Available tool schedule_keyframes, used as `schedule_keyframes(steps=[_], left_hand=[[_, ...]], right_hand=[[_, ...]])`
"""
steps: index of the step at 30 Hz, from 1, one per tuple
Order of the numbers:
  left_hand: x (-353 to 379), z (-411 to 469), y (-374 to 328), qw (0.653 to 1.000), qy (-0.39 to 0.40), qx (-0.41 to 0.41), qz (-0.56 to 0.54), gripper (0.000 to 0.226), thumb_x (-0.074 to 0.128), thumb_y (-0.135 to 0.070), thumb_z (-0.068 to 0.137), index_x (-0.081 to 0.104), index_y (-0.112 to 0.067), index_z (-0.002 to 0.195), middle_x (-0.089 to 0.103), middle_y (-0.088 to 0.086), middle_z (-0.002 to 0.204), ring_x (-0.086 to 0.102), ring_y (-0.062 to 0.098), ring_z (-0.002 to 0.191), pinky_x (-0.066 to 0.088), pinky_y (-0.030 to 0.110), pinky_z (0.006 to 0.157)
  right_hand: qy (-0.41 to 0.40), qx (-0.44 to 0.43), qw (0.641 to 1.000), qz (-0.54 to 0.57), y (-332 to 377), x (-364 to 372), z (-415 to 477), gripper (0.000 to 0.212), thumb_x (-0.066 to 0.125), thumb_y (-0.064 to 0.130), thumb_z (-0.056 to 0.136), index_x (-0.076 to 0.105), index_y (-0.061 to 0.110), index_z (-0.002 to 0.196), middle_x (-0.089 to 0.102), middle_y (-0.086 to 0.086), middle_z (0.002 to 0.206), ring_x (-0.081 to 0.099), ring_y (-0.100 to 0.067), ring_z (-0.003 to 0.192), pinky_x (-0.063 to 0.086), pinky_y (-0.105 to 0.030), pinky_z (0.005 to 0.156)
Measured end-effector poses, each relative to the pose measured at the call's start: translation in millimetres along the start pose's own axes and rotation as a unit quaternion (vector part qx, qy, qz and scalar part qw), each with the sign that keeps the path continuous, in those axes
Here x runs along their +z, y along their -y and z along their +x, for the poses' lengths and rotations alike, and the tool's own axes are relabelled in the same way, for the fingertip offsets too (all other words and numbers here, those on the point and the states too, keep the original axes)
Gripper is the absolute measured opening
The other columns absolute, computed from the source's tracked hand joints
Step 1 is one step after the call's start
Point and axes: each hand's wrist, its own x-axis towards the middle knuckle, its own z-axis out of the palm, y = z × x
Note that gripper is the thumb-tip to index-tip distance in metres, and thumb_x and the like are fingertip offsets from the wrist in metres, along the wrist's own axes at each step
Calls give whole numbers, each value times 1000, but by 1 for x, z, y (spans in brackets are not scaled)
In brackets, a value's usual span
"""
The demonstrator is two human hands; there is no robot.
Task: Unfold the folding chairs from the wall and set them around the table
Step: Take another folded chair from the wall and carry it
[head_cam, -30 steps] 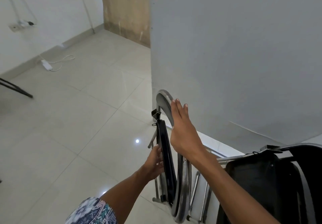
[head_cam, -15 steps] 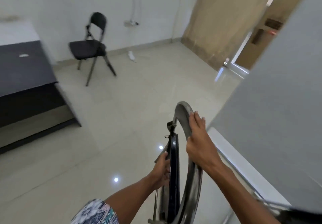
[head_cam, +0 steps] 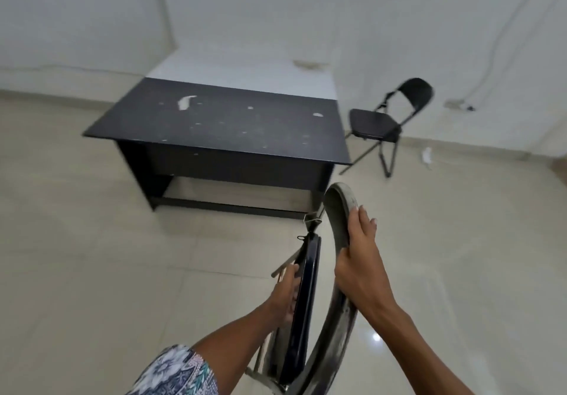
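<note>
The right hand [head_cam: 357,259] is closed over the curved top of the backrest [head_cam: 337,207], fingers on one face and thumb on the other. The left hand [head_cam: 283,293] grips the left edge of the dark seat [head_cam: 305,287], fingers curled round it. Between them they hold one folded chair, seat and back close together and nearly upright. Its feet run out of the bottom of the view, so I cannot tell whether they touch the floor [head_cam: 92,272].

The step in hand looks like the carry: the folded chair sits in front of the near right corner of the dark worktop [head_cam: 230,124], not yet opened. Next, I'd judge, it needs its feet planted on the floor by a free side of the worktop. Then the left hand pulls the seat down and away while the right steadies the back, until the frame locks open and faces the worktop.

A second chair [head_cam: 380,124] stands unfolded just off the worktop's right edge, near the far right corner, set at an angle.

The count: two hands, two chairs — one folded and one open — and one dark worktop. A pale surface [head_cam: 239,69] butts against its far edge. A wall socket [head_cam: 460,106] with a cable sits beyond the open chair.
</note>
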Motion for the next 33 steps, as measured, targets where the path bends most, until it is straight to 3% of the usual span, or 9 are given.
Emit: schedule_keyframes(steps=[4, 8, 12, 15, 19, 24, 27, 30, 33], left_hand=[[-107, -13, -45, 995, -74, 42, -56, 50, 33, -57, 97, 61, -18, 83, 50, 2, 67, 47, 14, 54, 38, 28, 53], [-213, -19, -84, 983, -125, 69, -116, 49, 37, -61, 94, 57, -18, 84, 45, 6, 73, 42, 18, 59, 36, 31, 55], [-310, -25, -123, 966, -198, 76, -150, 53, 38, -64, 94, 59, -15, 100, 48, 14, 91, 45, 23, 71, 39, 35, 65], [-382, -39, -152, 953, -232, 72, -182, 56, 42, -65, 92, 63, -15, 100, 49, 13, 90, 46, 23, 73, 40, 36, 69], [-491, -51, -190, 935, -264, 71, -225, 56, 42, -67, 90, 66, -17, 95, 47, 11, 92, 44, 28, 88, 44, 41, 85], [-605, -56, -221, 919, -289, 76, -257, 57, 44, -70, 84, 62, -17, 87, 47, 11, 89, 46, 27, 85, 46, 43, 85], [-681, -57, -248, 924, -287, 59, -246, 70, 43, -70, 85, 68, -8, 103, 50, 14, 93, 50, 29, 89, 50, 46, 92], [-761, -59, -282, 925, -276, 70, -251, 61, 43, -68, 87, 60, -11, 101, 46, 12, 86, 46, 27, 77, 44, 40, 77], [-833, -58, -325, 933, -265, 70, -234, 60, 46, -68, 87, 65, -13, 97, 52, 12, 89, 50, 28, 81, 45, 38, 75]], right_hand=[[68, -94, 993, 5, 82, 83, 44, 82, 38, -15, 92, 0, 15, 157, -9, 3, 165, -17, -23, 150, 3, -27, 113], [145, -165, 975, 11, 156, 161, 86, 85, 39, -17, 91, -3, 15, 157, -11, 3, 165, -19, -22, 149, 8, -38, 120], [209, -211, 955, 21, 230, 238, 129, 88, 35, -20, 87, -3, 17, 157, -14, 6, 164, -23, -19, 147, 10, -42, 120], [250, -234, 939, 23, 288, 295, 156, 90, 34, -21, 85, -3, 17, 157, -15, 5, 164, -26, -20, 146, 7, -47, 122], [296, -266, 917, 9, 373, 381, 193, 88, 36, -20, 85, -1, 15, 157, -14, 2, 164, -25, -23, 147, 5, -51, 122], [324, -297, 898, -4, 451, 477, 221, 87, 36, -21, 85, 1, 13, 157, -11, 1, 165, -21, -25, 149, 7, -47, 123], [315, -311, 896, -7, 502, 540, 245, 86, 37, -21, 85, 4, 11, 157, -7, -2, 165, -18, -26, 150, 9, -45, 122], [319, -310, 896, -6, 558, 606, 271, 85, 37, -21, 85, 3, 11, 157, -6, -3, 165, -16, -28, 150, 8, -45, 123], [303, -304, 903, 1, 607, 660, 303, 84, 37, -21, 85, 4, 9, 156, -4, -4, 165, -15, -30, 150, 7, -46, 123]])
